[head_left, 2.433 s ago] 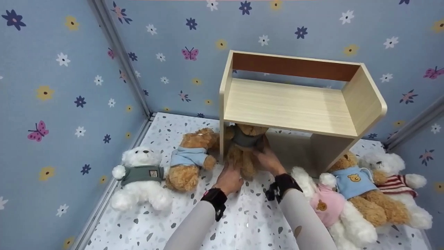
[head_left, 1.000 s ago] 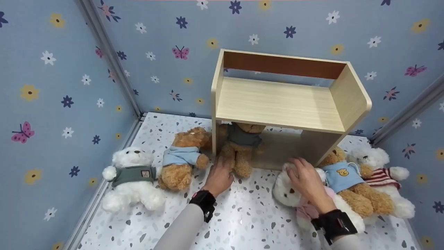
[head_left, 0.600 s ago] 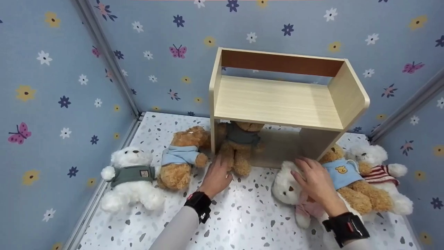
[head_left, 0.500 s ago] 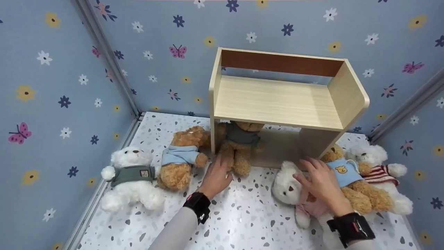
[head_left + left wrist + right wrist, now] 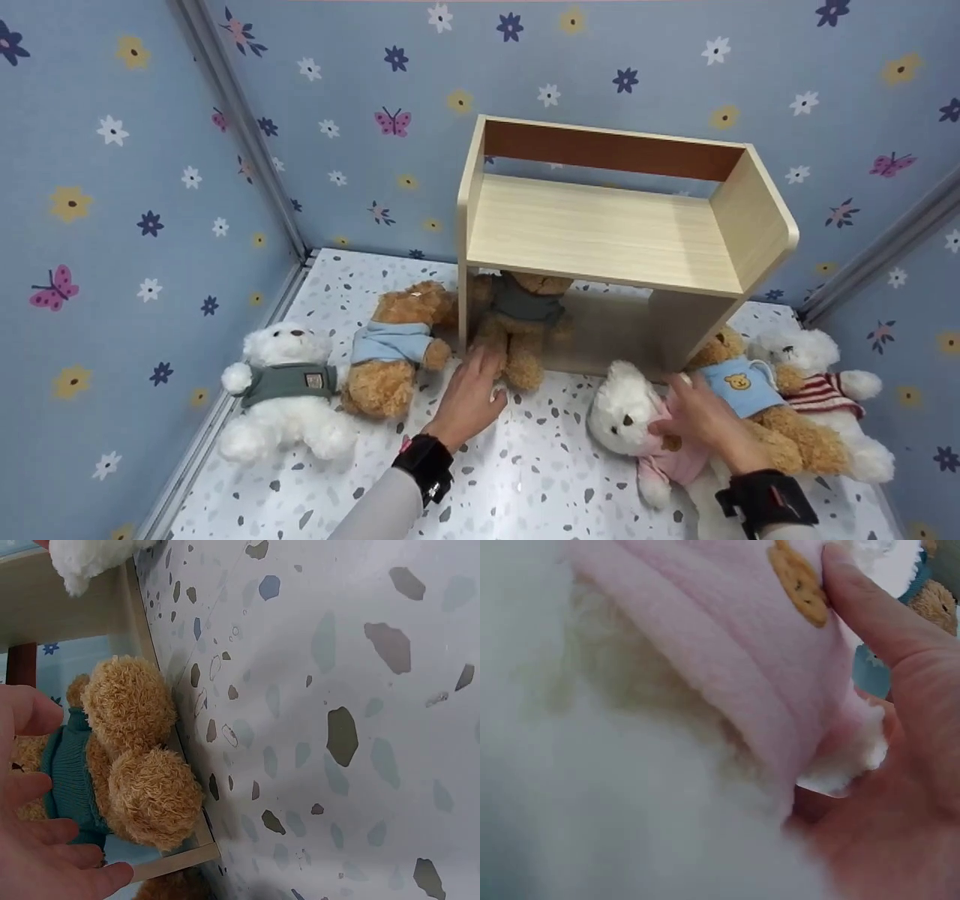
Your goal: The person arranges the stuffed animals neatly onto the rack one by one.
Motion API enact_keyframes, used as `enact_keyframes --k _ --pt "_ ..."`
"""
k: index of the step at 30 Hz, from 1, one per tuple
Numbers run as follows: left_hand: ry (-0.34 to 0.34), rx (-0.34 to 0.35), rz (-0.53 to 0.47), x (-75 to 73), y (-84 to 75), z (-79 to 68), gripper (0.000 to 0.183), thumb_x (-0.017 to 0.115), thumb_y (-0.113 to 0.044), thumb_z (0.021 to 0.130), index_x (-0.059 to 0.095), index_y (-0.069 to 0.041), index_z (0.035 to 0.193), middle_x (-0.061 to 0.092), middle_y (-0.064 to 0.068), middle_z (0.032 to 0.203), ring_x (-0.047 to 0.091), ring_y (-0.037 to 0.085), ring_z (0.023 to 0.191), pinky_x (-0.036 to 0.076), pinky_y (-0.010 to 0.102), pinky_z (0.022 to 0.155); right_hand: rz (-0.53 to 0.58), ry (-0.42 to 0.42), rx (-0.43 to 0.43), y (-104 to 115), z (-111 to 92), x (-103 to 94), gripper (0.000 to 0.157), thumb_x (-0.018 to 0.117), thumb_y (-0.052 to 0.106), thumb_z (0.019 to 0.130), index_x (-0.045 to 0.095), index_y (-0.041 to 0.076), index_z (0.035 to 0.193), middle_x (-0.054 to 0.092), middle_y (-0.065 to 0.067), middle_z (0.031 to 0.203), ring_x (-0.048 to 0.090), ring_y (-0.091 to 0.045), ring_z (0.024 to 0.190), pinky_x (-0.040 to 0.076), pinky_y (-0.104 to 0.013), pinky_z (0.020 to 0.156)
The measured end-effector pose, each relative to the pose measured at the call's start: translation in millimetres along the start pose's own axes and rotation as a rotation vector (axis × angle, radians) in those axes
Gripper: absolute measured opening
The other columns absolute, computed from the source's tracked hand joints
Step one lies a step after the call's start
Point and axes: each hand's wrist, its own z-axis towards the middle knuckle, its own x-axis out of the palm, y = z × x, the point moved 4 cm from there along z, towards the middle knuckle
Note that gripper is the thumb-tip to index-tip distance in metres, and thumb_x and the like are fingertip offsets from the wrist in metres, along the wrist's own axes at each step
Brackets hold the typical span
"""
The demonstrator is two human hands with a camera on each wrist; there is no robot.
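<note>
White bear in the pink shirt [image 5: 675,465] is low in front of the shelf unit [image 5: 600,229], near its right side panel and outside the lower compartment. Its long axis slants: the head is toward the compartment's mouth, the legs run back toward the person and rightward. Right hand [image 5: 701,420] has it in its grip at the chest, thumb on the shirt front beside the bear patch, fingers passing behind an arm; whether any weight is off the tabletop [image 5: 540,465] I cannot tell. Left hand [image 5: 469,397] is well apart, its grip loose and holding nothing, fingers at the feet of the brown bear in the dark green shirt [image 5: 525,304], which sits against the compartment's left panel. The compartment runs on from that bear to the right panel. Close on the right, the brown bear in the light blue hoodie [image 5: 739,382] crowds the right hand's outer side; speckled tabletop spreads between the hands.
</note>
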Motion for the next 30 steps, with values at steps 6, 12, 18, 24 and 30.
enact_keyframes --k 6,12,18,24,30 --pt "-0.032 0.010 -0.008 1.2 -3.8 -6.0 0.049 0.066 -0.015 0.100 0.054 0.000 0.145 0.040 0.032 0.154 0.039 0.047 0.144 0.039 0.056 0.114 -0.018 -0.080 -0.077 5 -3 4.2 0.034 0.091 0.021 0.078 0.059 0.013 0.088 0.050 -0.014 0.098 0.050 -0.025 0.078 0.043 -0.036 0.064" --pt "-0.083 0.047 0.005 1.3 -5.6 -9.8 0.044 0.067 -0.013 0.099 0.059 -0.001 0.140 0.044 0.032 0.150 0.048 0.045 0.136 0.047 0.052 0.108 -0.019 -0.105 -0.168 7 -15 1.3 0.028 0.086 0.013 0.081 0.059 0.016 0.083 0.050 -0.002 0.086 0.047 -0.018 0.077 0.040 -0.032 0.063" --pt "-0.097 0.048 -0.013 -1.3 -5.7 -14.0 0.041 0.067 -0.012 0.098 0.060 0.001 0.136 0.044 0.031 0.150 0.050 0.043 0.135 0.048 0.051 0.106 0.013 -0.166 -0.259 12 -22 -16.0 0.032 0.086 0.009 0.080 0.056 0.020 0.079 0.052 0.004 0.079 0.048 -0.014 0.075 0.041 -0.029 0.063" --pt "-0.088 0.024 -0.029 -2.4 -7.3 -16.4 0.042 0.067 -0.012 0.098 0.059 0.003 0.137 0.041 0.032 0.152 0.048 0.043 0.137 0.049 0.050 0.106 0.190 -0.215 -0.219 23 -22 -27.9 0.030 0.084 0.012 0.086 0.055 0.019 0.079 0.061 0.000 0.089 0.055 -0.019 0.085 0.045 -0.031 0.072" --pt "-0.031 -0.034 -0.079 -3.2 -10.9 -18.1 0.046 0.065 -0.018 0.101 0.056 0.001 0.142 0.036 0.031 0.157 0.046 0.044 0.140 0.046 0.054 0.108 0.349 -0.344 -0.198 33 -18 -24.0 0.029 0.082 0.006 0.087 0.055 0.014 0.080 0.061 -0.002 0.092 0.056 -0.019 0.090 0.043 -0.026 0.074"
